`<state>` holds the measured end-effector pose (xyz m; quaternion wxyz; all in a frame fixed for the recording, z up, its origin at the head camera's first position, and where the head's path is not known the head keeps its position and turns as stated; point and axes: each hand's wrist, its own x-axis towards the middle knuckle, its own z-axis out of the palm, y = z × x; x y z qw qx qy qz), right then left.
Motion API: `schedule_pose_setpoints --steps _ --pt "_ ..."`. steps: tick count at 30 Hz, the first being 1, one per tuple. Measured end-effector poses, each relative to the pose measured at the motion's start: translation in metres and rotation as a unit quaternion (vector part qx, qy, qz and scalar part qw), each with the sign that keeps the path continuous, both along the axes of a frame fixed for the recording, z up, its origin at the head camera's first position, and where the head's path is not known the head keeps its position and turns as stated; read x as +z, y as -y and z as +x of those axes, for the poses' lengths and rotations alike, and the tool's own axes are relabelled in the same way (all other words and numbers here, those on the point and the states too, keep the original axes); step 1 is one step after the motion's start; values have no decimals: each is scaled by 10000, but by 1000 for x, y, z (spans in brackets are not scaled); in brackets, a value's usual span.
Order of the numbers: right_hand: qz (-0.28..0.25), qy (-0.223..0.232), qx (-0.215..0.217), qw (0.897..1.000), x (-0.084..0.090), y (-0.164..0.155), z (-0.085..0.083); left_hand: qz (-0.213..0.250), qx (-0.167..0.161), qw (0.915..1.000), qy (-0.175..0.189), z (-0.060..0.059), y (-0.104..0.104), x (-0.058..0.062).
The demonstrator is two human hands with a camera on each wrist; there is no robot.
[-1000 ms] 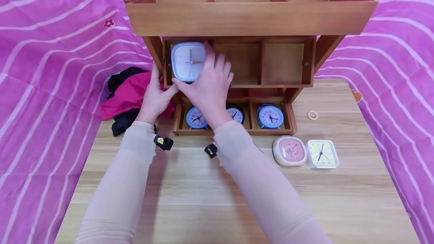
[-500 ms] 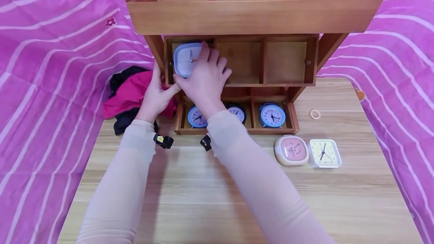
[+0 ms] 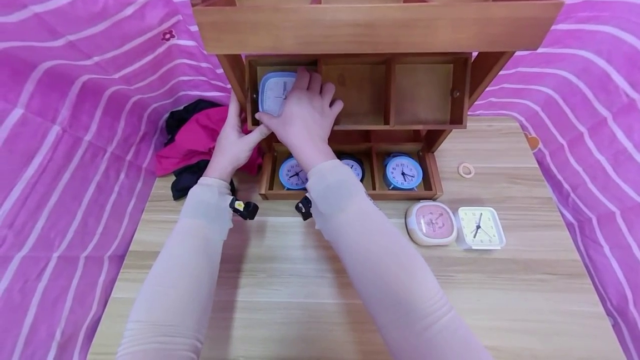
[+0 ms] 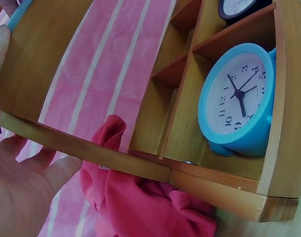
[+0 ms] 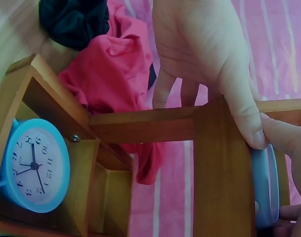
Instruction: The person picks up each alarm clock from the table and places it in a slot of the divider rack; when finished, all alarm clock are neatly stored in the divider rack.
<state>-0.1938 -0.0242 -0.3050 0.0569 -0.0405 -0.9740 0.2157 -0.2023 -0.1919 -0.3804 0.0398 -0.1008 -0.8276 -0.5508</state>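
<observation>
My right hand point(image 3: 305, 118) holds a blue-rimmed square alarm clock point(image 3: 272, 93) in the left compartment of the wooden rack's middle tier. Its fingers lie over the clock's right part and hide it. My left hand point(image 3: 234, 146) rests against the left end of that tier, with straight fingers along the outer side. In the right wrist view, the left thumb point(image 5: 246, 121) reaches across the tier's front board to the clock's edge, close to the right thumb point(image 5: 283, 133). The rack point(image 3: 375, 29) has three tiers of compartments.
Round clocks sit in the bottom tier, including a blue one point(image 3: 403, 172) at right and another blue clock point(image 4: 237, 96) at left. A pink-faced clock point(image 3: 431, 223), a white square clock point(image 3: 481, 228) and a small ring point(image 3: 466, 170) lie on the table. Pink-black cloth point(image 3: 195, 140) lies left.
The blue-rimmed clock has gone deeper into the left compartment and sits slightly lower, with the right hand covering more of its face. The left hand stays at the rack's side.
</observation>
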Motion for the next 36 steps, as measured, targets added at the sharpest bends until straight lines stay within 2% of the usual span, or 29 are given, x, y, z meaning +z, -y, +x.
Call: schedule_pose_setpoints --steps 6,10,14,17,22,24,26,31,36 --pt "-167 -279 125 9994 -5 -5 2 126 -74 9999 -1 1 -2 2" --pt "-430 -684 340 9962 -13 -12 8 177 -102 9998 -37 -3 0 -2" --pt "-690 -1066 556 9903 -20 -20 17 329 -141 9993 -68 -2 -3 0" --pt "-834 -1334 614 9856 -23 -28 26 369 -197 9991 -3 5 -6 9" --pt "-1064 -1547 467 9811 -34 -42 45 291 -135 9992 249 19 -12 30" --pt "-1172 -1627 416 9788 -41 -47 53 304 -105 9990 320 20 -12 33" --pt "-1300 -1778 399 9746 -51 -54 62 341 -125 9988 327 18 -12 31" --pt "-1651 -2032 346 9645 -83 -76 92 354 -54 9989 311 6 -5 12" --pt "-1727 -1892 -56 9666 -118 -112 125 228 79 9987 460 0 -2 5"
